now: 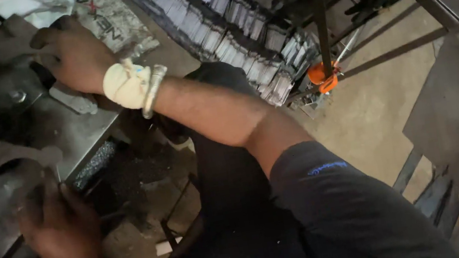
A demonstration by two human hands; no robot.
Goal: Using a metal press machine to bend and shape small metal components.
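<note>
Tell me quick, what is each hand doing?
Left hand: closed on a flat metal piece.
Right hand: resting palm down on the metal machine bed; cannot tell if it holds anything.

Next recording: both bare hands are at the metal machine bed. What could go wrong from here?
1. The left hand grips a thin metal sheet piece bare; its cut edge could nick the fingers.
2. The right hand rests on the machine bed with a loose bangle and wrist bandage, which might snag.
3. The stacked metal strips lean and could slide.
</note>
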